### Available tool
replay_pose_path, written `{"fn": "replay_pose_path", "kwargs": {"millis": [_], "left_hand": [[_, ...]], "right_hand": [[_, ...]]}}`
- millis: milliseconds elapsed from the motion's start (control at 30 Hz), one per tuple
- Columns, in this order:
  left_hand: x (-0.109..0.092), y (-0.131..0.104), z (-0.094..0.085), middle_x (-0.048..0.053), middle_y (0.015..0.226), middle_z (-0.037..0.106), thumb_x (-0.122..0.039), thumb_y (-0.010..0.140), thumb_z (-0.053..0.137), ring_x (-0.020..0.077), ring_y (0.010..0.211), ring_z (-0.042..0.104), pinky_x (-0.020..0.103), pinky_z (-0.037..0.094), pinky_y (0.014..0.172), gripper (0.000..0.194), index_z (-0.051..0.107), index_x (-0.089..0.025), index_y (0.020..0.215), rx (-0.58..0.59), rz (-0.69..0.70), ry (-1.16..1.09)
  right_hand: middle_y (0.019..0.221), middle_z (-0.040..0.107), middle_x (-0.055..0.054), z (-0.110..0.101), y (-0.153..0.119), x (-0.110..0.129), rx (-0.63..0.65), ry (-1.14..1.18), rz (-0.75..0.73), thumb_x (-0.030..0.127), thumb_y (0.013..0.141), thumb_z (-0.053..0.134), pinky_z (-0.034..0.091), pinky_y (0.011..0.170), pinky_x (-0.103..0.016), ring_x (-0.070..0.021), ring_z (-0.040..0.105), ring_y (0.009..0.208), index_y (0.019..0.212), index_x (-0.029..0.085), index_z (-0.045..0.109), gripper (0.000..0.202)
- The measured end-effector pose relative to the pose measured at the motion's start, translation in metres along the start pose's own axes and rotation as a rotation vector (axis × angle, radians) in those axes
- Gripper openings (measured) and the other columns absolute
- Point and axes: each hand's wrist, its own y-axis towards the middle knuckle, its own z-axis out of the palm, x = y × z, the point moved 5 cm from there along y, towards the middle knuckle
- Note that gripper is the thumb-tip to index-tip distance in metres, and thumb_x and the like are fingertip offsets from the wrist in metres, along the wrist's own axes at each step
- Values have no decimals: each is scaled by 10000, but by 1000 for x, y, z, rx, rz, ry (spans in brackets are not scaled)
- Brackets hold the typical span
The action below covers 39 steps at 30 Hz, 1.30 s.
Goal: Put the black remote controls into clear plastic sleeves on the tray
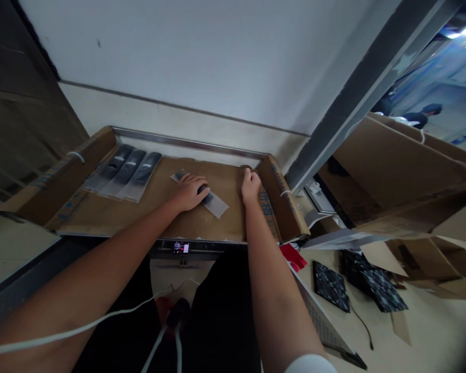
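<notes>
Your left hand [190,192] drapes half-open over the clear packet [218,206] mid-surface [194,226], grip unclear; your right hand [251,185] curls closed near the back-right corner, contents hidden. The packet looks light, slippery; pinch its edges.

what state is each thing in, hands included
Single packet, flat, partly covered
Left hand, over that packet, grip unclear
Right hand, fingers curled, contents hidden
Three packets, flat, side by side
Screen, lit
Floor box, open
</notes>
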Motion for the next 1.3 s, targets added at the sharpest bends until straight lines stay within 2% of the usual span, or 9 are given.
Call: {"fn": "replay_pose_path", "kwargs": {"millis": [200,400,567,667,933,1167,1300], "left_hand": [[-1,0,-1,60,1294,683,-415,979,502,261,1240,575,489,292,1181,289,692,-243,1113,1,5,3],[-1,0,-1,63,1307,675,-421,983,488,263,1249,568,491,273,1192,304,691,-242,1121,15,-8,-4],[-2,0,-2,58,1314,673,-423,987,485,258,1246,568,484,270,1194,302,688,-241,1118,22,-15,0],[-3,0,-2,56,1312,674,-426,991,480,254,1245,567,481,277,1191,303,687,-245,1118,22,-9,6],[-3,-1,-2,60,1313,675,-421,984,487,261,1255,561,487,280,1191,303,690,-247,1127,17,-13,5],[-3,-1,-3,55,1313,672,-422,987,483,261,1245,567,495,279,1194,301,693,-252,1118,10,-14,-2],[-3,-1,-2,57,1307,675,-425,991,479,258,1240,569,493,272,1198,306,689,-246,1124,9,-8,-1]], "right_hand": [[521,292,77,1,-2,0,21,5,7,524,975,493,228,542,-279,-120,304,552,562,260,320,520],[511,346,68,4,-3,-6,52,81,73,528,977,491,284,538,-268,-138,360,550,586,271,345,491],[544,294,94,-2,-4,1,-35,74,76,452,887,659,284,556,-256,-121,317,552,615,272,292,491],[559,302,95,-4,-5,7,-40,75,72,424,873,672,285,570,-252,-111,304,554,605,262,304,483],[596,318,83,-4,-6,11,-35,87,38,557,903,587,312,590,-250,-114,319,580,634,263,309,486],[572,182,91,-1,-7,10,18,87,-2,577,852,650,198,517,-263,-95,195,539,597,275,198,601],[542,177,81,1,-6,6,50,30,-9,600,895,574,171,506,-276,-94,193,524,558,272,210,596]]}}
